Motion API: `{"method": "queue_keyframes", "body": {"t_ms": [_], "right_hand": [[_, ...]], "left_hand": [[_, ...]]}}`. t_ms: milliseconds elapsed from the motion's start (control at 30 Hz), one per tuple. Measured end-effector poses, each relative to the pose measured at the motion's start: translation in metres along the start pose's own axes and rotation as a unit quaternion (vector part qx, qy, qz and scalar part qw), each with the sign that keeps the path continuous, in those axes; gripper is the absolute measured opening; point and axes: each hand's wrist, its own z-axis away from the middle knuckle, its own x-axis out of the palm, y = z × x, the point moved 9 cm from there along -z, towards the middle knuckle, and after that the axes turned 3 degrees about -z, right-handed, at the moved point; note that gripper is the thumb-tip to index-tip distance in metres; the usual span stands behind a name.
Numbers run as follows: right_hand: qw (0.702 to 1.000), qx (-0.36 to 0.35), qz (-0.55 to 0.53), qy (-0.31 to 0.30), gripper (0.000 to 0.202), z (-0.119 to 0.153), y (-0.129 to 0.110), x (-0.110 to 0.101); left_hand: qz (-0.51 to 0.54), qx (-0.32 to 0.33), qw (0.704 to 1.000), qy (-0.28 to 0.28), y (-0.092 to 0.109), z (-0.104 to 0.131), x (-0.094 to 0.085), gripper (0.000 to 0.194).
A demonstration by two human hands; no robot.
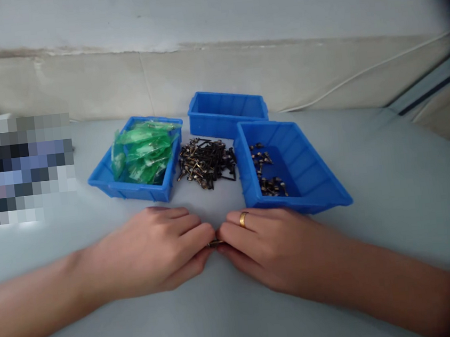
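Note:
My left hand [173, 249] and my right hand [265, 244] meet low over the grey table, fingertips almost touching. Both are closed in a pinch on one small brass-coloured screw [215, 243], most of it hidden by the fingers. A gold ring [242, 219] is on a finger of my right hand. Just beyond the hands lies a pile of dark and brass-coloured screws [207, 161]. Small metal pieces [273, 186] lie inside the right blue bin [316, 172], whose near edge is close to my right knuckles.
A blue bin [131, 192] on the left holds green plastic bags [148, 149]. Behind the pile stands another blue bin [228, 121], near the tiled wall [99, 85]. A white cable [360, 75] runs along the wall at right. Something blurred out sits at the far left.

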Motion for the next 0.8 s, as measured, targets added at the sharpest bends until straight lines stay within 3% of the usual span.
{"method": "queue_keyframes", "body": {"t_ms": [800], "right_hand": [[1.0,0.007,-0.001,-0.017,0.009,-0.0002,0.0013,0.0012]], "left_hand": [[-0.01,0.0,1.0,-0.003,-0.0001,-0.0006,-0.001,0.037]]}}
